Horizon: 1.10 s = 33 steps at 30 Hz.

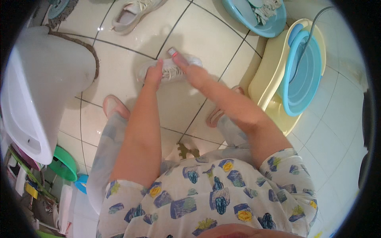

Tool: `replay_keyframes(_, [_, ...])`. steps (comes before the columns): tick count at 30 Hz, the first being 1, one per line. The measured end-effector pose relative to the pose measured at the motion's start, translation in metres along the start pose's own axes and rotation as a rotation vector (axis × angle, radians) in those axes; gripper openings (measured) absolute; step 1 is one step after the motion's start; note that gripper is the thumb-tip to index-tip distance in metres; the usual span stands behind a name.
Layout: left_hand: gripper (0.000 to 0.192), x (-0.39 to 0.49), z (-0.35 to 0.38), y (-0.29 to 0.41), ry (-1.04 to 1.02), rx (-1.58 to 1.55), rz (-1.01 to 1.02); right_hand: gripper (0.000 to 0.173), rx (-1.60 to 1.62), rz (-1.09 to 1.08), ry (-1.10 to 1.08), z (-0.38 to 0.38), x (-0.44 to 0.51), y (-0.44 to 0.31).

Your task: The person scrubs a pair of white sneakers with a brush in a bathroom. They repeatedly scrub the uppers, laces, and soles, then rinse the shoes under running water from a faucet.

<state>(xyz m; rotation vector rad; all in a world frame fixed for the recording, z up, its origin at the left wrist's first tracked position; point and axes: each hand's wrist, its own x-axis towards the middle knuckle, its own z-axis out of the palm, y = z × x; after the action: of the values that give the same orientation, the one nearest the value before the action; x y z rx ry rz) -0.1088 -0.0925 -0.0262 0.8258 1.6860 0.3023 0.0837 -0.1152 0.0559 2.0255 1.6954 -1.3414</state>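
In front of me a white lace-up sneaker [171, 71] is just above or on the tiled floor; which of these I cannot tell. My left hand [154, 76] grips it at its left end, thumb on top. My right hand [195, 74] is closed around a slim pinkish-red object [179, 59] with a pale tip, held over the shoe's other end. Blur hides what kind of tool this is and whether it touches the shoe. A second white sneaker [131, 16] stands apart on the floor at the top.
A white toilet [68, 59] stands at left, with a mop head [61, 15] behind. At right, a blue basin [303, 98] with a hose [308, 41] sits in a yellow tub [266, 77]. Another blue basin [269, 31] holds cloth. A green basin [67, 168] lies lower left.
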Motion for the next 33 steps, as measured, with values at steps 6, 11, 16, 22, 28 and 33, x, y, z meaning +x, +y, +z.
replay_keyframes(6, [0.084, -0.024, -0.009, 0.005, -0.049, 0.107, 0.066, 0.053, -0.011, -0.213, -0.079, -0.056, -0.036, 0.040])
replay_keyframes(11, [0.084, -0.014, 0.000, -0.003, -0.046, 0.073, 0.103, 0.068, 0.007, -0.361, 0.062, 0.006, 0.025, 0.002])
replay_keyframes(16, [0.085, -0.016, -0.011, -0.006, 0.013, 0.223, -0.034, 0.067, -0.182, -0.353, -0.069, -0.065, -0.038, 0.025])
replay_keyframes(22, [0.086, -0.027, -0.010, 0.026, -0.029, 0.084, -0.050, 0.057, -0.073, -0.045, 0.142, -0.031, -0.024, 0.053])
replay_keyframes(28, [0.086, -0.009, -0.011, 0.015, 0.059, 0.114, -0.076, 0.055, -0.106, -0.220, 0.115, -0.064, -0.041, 0.053])
replay_keyframes(33, [0.087, -0.008, -0.006, 0.006, 0.067, -0.028, -0.068, 0.055, -0.074, -0.229, 0.129, -0.062, -0.056, 0.057])
